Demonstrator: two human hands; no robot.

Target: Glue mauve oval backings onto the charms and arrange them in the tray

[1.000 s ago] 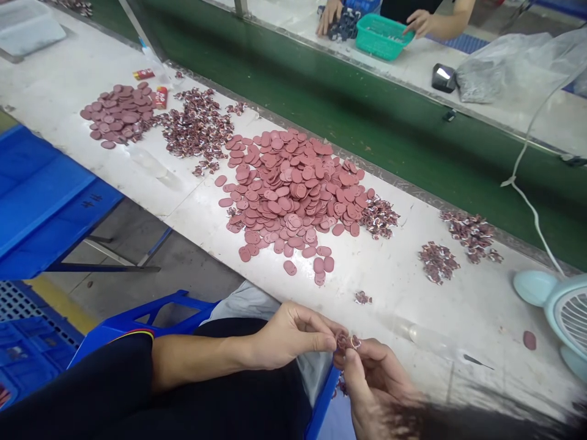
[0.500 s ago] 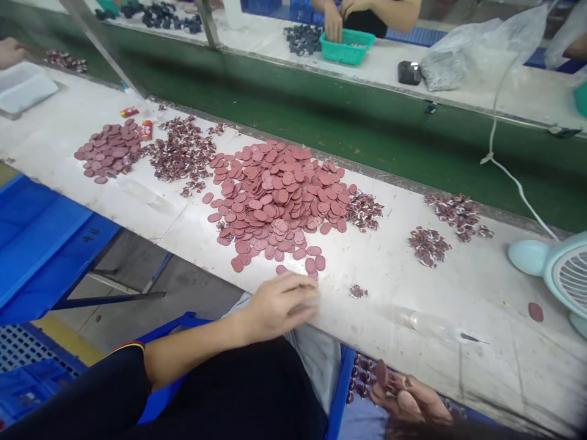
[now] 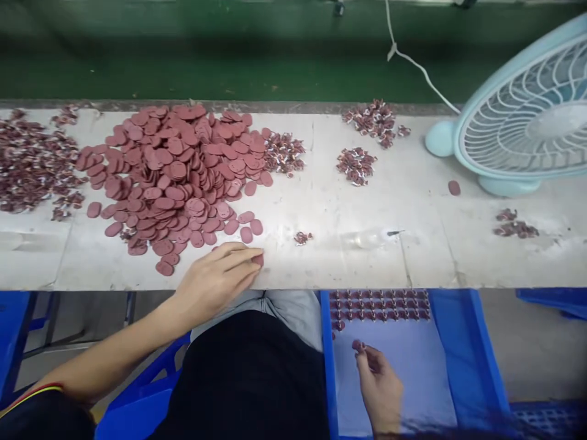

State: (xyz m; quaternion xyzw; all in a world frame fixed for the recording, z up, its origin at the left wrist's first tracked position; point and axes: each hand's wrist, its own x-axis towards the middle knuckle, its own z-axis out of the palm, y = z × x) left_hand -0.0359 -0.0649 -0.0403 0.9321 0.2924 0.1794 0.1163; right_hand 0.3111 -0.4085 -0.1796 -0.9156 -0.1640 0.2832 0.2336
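My left hand (image 3: pixel 219 280) is over the table's front edge, its fingers together on a flat reddish oval disc (image 3: pixel 258 260) that shows at the fingertips. Just beyond it spreads a large heap of the same oval discs (image 3: pixel 178 177). My right hand (image 3: pixel 380 385) pinches a small reddish-brown piece (image 3: pixel 358 346) between thumb and fingers, above the white sheet lining a blue tray (image 3: pixel 472 354). Rows of small brown assembled pieces (image 3: pixel 380 304) stand at the tray's far end, partly under the table edge.
Small brown-and-white parts (image 3: pixel 32 162) lie heaped at the left, with smaller clusters (image 3: pixel 356 166) to the right. A clear bottle with a dark thin tip (image 3: pixel 367 238) lies near the front edge. A light-blue fan (image 3: pixel 527 122) with a white cord (image 3: pixel 424 72) stands at the right.
The view has swung down and right, bringing the fan and tray closer. My right hand has come over the tray's white sheet; my left hand now has a disc at its fingertips.
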